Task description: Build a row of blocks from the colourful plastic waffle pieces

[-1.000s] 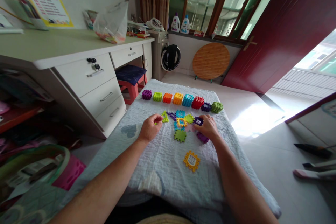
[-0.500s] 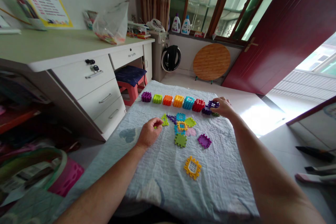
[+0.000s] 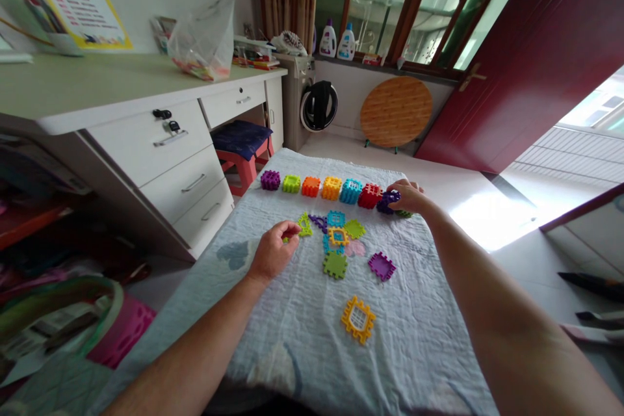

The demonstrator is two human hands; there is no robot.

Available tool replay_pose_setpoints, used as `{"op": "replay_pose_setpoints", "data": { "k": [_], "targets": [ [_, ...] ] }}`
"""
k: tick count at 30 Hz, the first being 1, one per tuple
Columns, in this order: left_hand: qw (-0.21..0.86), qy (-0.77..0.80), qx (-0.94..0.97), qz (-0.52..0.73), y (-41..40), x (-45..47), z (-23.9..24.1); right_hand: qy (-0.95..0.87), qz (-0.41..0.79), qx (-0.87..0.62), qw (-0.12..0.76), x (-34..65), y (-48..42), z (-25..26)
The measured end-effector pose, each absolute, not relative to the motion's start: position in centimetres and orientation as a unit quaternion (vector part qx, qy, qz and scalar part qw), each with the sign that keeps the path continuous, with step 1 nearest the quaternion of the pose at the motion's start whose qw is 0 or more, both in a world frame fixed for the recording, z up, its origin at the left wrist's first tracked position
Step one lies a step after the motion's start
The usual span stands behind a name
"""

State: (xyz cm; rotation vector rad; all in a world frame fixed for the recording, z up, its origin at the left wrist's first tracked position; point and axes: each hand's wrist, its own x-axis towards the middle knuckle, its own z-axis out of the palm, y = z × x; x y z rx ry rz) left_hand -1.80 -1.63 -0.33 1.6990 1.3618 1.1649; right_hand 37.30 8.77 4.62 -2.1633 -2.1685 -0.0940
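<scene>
My right hand [image 3: 411, 197] grips a dark purple interlocking plastic piece [image 3: 392, 196] at the right end of a row of stacks. The piece rests on the dark purple stack, beside the red stack [image 3: 370, 195]; green pieces [image 3: 403, 213] show under my hand. My left hand [image 3: 277, 248] stays low over the cloth with fingers curled together. A bit of a green piece [image 3: 286, 240] shows at its fingertips, mostly hidden. Close by lie a green triangular frame [image 3: 305, 224] and a purple triangular frame [image 3: 319, 222].
Purple, green, orange, yellow and blue stacks [image 3: 351, 191] continue the row leftward. Loose blue, green and yellow pieces [image 3: 338, 236] lie mid-table, with a purple square [image 3: 381, 266] and a yellow frame [image 3: 358, 320] nearer me. A cloth [image 3: 292, 312] covers the table; a desk [image 3: 146, 88] stands left.
My right hand has lowered the dark purple piece onto the dark purple stack. My left hand has barely moved, and the view has shifted slightly.
</scene>
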Motion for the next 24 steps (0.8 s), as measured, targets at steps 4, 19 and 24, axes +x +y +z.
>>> {"op": "replay_pose_setpoints", "data": {
  "k": [4,19,24],
  "targets": [
    [0.330,0.520,0.651,0.444,-1.6,-1.8,-0.3,-0.706,-0.030,-0.708,0.027,37.4,9.0,4.5],
    [0.334,0.520,0.653,0.437,-1.6,-1.8,-0.4,-0.720,-0.028,-0.693,-0.016,37.3,9.3,4.8],
    [0.332,0.520,0.652,0.441,-1.5,-1.9,-0.5,-0.704,-0.038,-0.708,0.046,37.4,8.3,5.0]
  ]
}}
